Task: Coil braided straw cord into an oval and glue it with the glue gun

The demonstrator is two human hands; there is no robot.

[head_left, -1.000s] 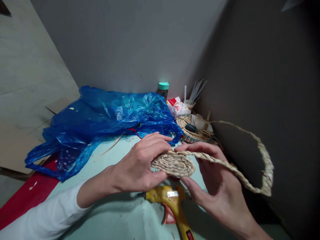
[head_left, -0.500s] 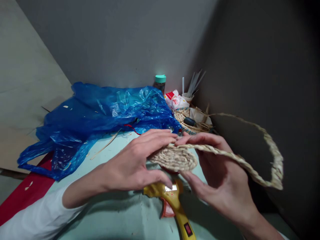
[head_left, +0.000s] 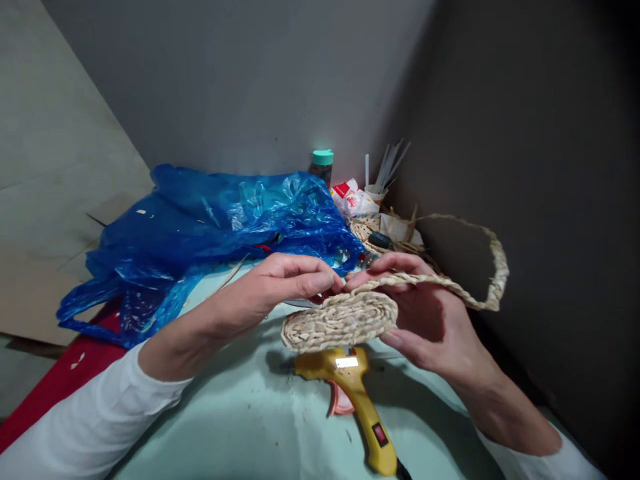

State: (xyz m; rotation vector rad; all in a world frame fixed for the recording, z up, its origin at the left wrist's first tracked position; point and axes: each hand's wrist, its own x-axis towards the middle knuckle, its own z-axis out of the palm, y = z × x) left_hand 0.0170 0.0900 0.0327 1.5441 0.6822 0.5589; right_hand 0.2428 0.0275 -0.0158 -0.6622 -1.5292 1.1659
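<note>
An oval coiled mat of braided straw [head_left: 340, 322] hangs in the air above the table, tilted so its flat face shows. My right hand [head_left: 425, 313] grips its right end, thumb at the lower edge and fingers behind. From the mat's top edge the loose straw braid [head_left: 493, 267] runs right over those fingers and curves back in a loop. My left hand [head_left: 295, 280] is closed at the upper left edge, fingertips pinched by the braid; what they pinch is hidden. Below the mat lies a yellow glue gun [head_left: 363, 407] with a red trigger, nozzle to the left.
A crumpled blue plastic bag [head_left: 210, 233] covers the table's back left. Behind stand a jar with a turquoise lid [head_left: 323, 158] and a cup of glue sticks [head_left: 377, 190]. A woven basket [head_left: 363, 227] holds straw scraps. Grey walls [head_left: 265, 80] close off the back and right.
My left hand has moved off the mat's face to its upper edge and closed. The mat shows more of its face, and the braid's loop has swung left.
</note>
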